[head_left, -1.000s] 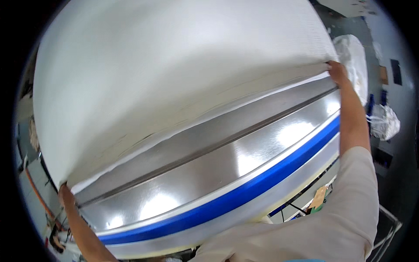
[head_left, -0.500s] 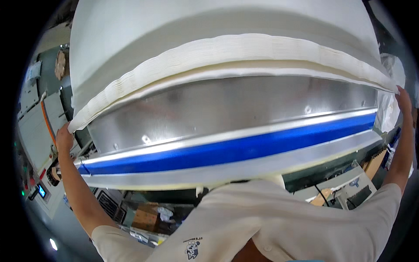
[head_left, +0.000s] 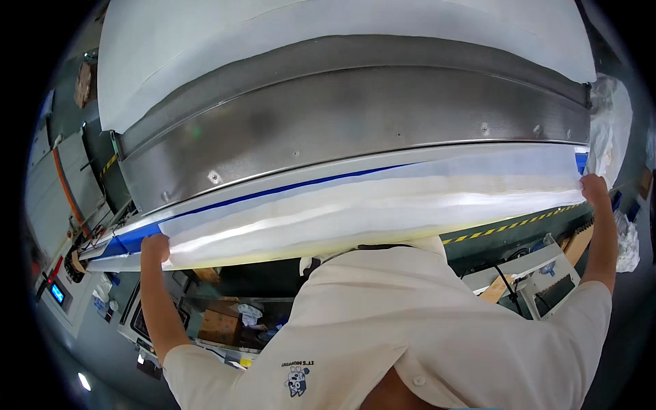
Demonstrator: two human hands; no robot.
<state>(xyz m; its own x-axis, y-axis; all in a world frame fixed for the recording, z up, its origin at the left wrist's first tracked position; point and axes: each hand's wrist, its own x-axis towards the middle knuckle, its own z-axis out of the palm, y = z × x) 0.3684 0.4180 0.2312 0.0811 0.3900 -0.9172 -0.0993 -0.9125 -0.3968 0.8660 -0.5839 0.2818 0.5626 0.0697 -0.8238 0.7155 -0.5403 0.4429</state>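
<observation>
A long band of layered white fabric (head_left: 376,201) stretches between my hands. It lies over the near ledge and hides most of the blue strip (head_left: 130,239), which shows at the left, in a thin line along the back and at the right end. My left hand (head_left: 155,249) is closed on the fabric's left end. At its right end, my right hand (head_left: 594,189) is closed on the corner, higher in the view. Directly behind the fabric lies a bare grey metal plate (head_left: 355,109).
Beyond the plate is a large white sheet (head_left: 314,24). At the left stands a machine panel with a small lit screen (head_left: 57,292). A cardboard box (head_left: 219,326) sits below the ledge. White plastic wrapping (head_left: 610,123) hangs at the right, above yellow-black floor tape (head_left: 526,222).
Both hands have brought the fabric down toward me, from over the metal plate onto the blue strip. My left hand also shifted right. More of the plate is uncovered.
</observation>
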